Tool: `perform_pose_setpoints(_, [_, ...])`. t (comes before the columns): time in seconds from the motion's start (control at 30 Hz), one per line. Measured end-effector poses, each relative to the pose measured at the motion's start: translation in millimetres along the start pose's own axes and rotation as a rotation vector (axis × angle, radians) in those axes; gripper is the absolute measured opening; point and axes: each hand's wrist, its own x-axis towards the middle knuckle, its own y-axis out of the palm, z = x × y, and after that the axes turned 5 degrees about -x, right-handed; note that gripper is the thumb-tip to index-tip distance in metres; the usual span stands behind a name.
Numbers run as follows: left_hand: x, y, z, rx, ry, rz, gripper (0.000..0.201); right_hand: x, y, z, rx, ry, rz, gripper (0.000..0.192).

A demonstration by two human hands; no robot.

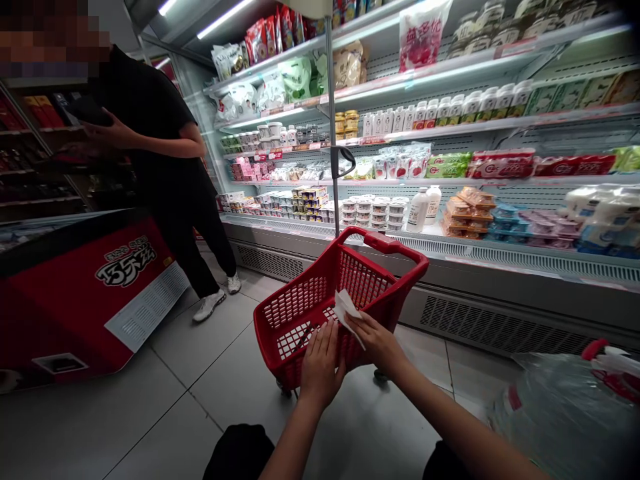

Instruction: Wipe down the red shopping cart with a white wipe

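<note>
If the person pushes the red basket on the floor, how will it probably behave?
The red basket probably rolls easily: small wheels show underneath and the floor tiles look smooth. It seems light, being empty mesh plastic. With the left hand on its rim, it may tip.

A long open chiller cabinet (450, 257) runs along the right wall, its lit shelves packed with goods. White bottles (425, 208) stand on the bottom shelf just beside stacked white tubs (375, 212) and orange packets (467, 212). Higher up sit rows of small white bottles (445, 110) and hanging red snack bags (273, 33). A grey pole (333, 133) rises in front of the shelves. On the left stands a red chest freezer (85, 293) with white lettering. Beside it a person in black clothes (165, 153) with white shoes (210, 305) stands on the grey tiled floor (165, 400). A clear plastic bag (565, 413) lies at the lower right.
</note>
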Motion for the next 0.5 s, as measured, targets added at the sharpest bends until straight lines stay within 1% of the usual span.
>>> perform_pose_setpoints(0.03, [-0.8,-0.7,1.5,0.006,0.007,0.003,0.086,1.9,1.1,3.6,0.018,-0.023,0.001,0.069])
perform_pose_setpoints(0.07, [-1.6,-1.7,3.2,0.011,0.015,0.006,0.086,2.3,-0.2,1.4,0.029,-0.037,0.006,0.068])
perform_pose_setpoints(0.1, [-2.6,-2.7,5.0,0.015,0.022,0.009,0.085,1.2,-3.7,-6.2,0.028,-0.038,0.014,0.068])
perform_pose_setpoints(0.17, [-4.2,-4.8,7.6,0.018,0.032,0.015,0.083,-5.0,-15.3,-33.6,-0.012,0.01,0.034,0.066])
perform_pose_setpoints(0.27, [-4.7,-5.6,6.8,0.006,0.028,0.01,0.081,-17.7,-34.7,-81.0,-0.126,0.144,0.037,0.064])
perform_pose_setpoints(0.3, [-4.2,-4.9,5.1,-0.001,0.025,0.007,0.082,-20.6,-38.7,-91.4,-0.153,0.182,0.03,0.063])
perform_pose_setpoints(0.33, [-3.4,-3.7,2.7,-0.007,0.021,0.004,0.083,-22.0,-40.5,-96.8,-0.17,0.208,0.022,0.063])
perform_pose_setpoints(0.37, [-2.4,-2.2,-0.1,-0.011,0.016,0.003,0.084,-21.8,-39.6,-96.2,-0.175,0.224,0.016,0.062])
perform_pose_setpoints(0.4, [-1.2,-0.3,-3.0,-0.014,0.01,0.003,0.086,-19.8,-35.9,-89.5,-0.169,0.231,0.015,0.062])
perform_pose_setpoints(0.43, [0.0,1.8,-6.0,-0.015,0.005,0.005,0.087,-16.3,-29.7,-77.5,-0.149,0.227,0.015,0.062])
perform_pose_setpoints(0.5, [2.5,5.7,-10.9,-0.013,0.002,0.007,0.089,-6.7,-13.0,-42.8,-0.083,0.187,0.021,0.063])
